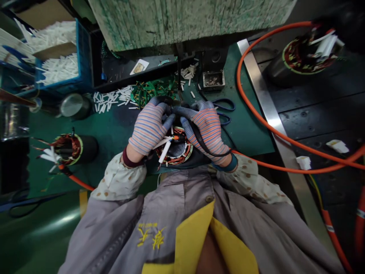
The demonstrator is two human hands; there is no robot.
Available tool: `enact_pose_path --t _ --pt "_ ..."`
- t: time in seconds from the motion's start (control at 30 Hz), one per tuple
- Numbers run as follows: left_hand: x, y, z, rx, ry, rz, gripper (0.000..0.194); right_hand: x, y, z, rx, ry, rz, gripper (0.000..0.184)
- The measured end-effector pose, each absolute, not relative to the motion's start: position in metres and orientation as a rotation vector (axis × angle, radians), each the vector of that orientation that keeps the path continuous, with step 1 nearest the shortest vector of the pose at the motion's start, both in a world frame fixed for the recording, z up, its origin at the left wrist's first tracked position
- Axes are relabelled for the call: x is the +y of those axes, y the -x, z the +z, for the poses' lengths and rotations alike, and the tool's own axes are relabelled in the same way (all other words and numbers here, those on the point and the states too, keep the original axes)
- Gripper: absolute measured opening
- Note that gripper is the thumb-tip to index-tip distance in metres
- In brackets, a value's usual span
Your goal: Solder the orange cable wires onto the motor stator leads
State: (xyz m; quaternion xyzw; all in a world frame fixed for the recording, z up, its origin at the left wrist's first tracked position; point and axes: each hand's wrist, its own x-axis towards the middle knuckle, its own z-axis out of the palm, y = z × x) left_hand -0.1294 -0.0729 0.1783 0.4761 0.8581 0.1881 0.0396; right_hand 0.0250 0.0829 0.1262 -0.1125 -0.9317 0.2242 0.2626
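1. Far left, a blue plastic crate (84,53) holds heaps of white insulating sleeves (58,69).
2. Below it, on the green table (111,131), a copper-wound stator (68,149) lies on its side with white sleeves on its leads.
3. Left of center, the left hand (149,127) wears a striped knit glove with dark-coated fingers (161,104), which are clenched around a small dark object (171,108), mostly hidden.
4. Center, a second stator (174,146) sits just below both hands, with a white sleeve (164,151) angled across its copper windings.
5. Right of center, the right hand (207,127) matches the left, its fingers (185,112) clenched on the same object, fingertips meeting. This close, braced grip looks well suited to fine, steady work.
6. Just beside it lie blue-handled scissors (224,110).
7. Far right, an orange cable (256,110) loops past a third stator (306,53).
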Motion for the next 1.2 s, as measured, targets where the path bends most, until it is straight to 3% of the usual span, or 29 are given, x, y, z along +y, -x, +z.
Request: enact_pose_path --t 0.43,0.8,1.2 --pt "-0.067 0.133 0.183 2.576 -1.408 0.564 0.001 0.069 -0.06 0.106 -2.035 0.204 0.659 0.026" --pt "-0.063 0.132 0.182 2.569 -1.401 0.613 0.006 0.07 -0.061 0.114 -2.003 0.135 0.68 0.016" --pt "-0.065 0.133 0.176 2.629 -1.392 0.574 0.002 0.07 -0.066 0.105 -2.06 0.229 0.739 0.027"
